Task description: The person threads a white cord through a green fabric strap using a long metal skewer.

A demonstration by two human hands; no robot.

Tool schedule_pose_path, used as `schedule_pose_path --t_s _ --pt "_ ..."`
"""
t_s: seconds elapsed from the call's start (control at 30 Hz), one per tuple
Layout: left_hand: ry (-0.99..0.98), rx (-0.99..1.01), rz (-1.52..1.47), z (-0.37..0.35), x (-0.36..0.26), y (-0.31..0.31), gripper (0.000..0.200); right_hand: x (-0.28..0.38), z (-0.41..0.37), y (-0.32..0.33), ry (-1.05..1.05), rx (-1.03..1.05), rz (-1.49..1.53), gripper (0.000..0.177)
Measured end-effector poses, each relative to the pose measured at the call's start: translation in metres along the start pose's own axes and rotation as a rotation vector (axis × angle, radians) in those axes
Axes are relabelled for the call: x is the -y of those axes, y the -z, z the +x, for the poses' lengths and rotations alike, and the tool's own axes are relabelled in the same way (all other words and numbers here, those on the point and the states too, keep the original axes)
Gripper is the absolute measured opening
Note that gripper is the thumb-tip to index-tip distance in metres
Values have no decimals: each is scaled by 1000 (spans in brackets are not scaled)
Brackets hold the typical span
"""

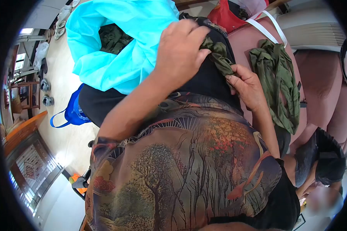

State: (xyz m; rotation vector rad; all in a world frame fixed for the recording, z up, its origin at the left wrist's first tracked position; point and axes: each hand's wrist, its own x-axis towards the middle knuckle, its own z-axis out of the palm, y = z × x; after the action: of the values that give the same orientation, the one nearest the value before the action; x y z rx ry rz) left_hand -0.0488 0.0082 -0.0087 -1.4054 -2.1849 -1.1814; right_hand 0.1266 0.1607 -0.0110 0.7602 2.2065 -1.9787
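Note:
A shiny dark green fabric strip (219, 57), gathered and crumpled, stretches between my two hands above my lap. My left hand (179, 48) is closed on its upper end, with thumb and fingers around the cloth. At the lower end my right hand (247, 86) pinches it between thumb and fingertips. To the left, a turquoise cloth bag (142, 23) lies open on my lap, and crumpled dark green cloth (113, 38) shows inside. Right of my right hand, a heap of long green fabric strips (275, 81) rests on the pink seat (243, 42).
A red bag (223, 17) with white straps stands at the top. A blue bag (74, 109) is on the floor at left, near several shoes (46, 92). A wooden stool (29, 92) is farther left. Another person (320, 169) sits at lower right.

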Motion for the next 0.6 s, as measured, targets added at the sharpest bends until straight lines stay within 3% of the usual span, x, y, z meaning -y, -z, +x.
schedule_pose_path --t_s 0.03,0.1,0.2,0.33,0.43,0.6 --pt "103 23 -58 -9 -6 8 14 -2 -1 -2 1 -28 -11 11" --pt "477 258 -379 -31 -18 22 16 2 -4 -4 6 -38 13 11" --pt "1084 516 -1008 -26 -31 19 22 6 -7 -14 88 -20 22 9" --pt "1041 355 -1252 -31 -35 -4 25 17 -10 -24 219 -20 -190 10" --pt "1028 246 -1243 -19 -40 1 24 30 -4 -24 365 -81 -283 16" --pt "733 5 -1319 31 -26 26 18 48 6 -12 499 -47 -150 33"
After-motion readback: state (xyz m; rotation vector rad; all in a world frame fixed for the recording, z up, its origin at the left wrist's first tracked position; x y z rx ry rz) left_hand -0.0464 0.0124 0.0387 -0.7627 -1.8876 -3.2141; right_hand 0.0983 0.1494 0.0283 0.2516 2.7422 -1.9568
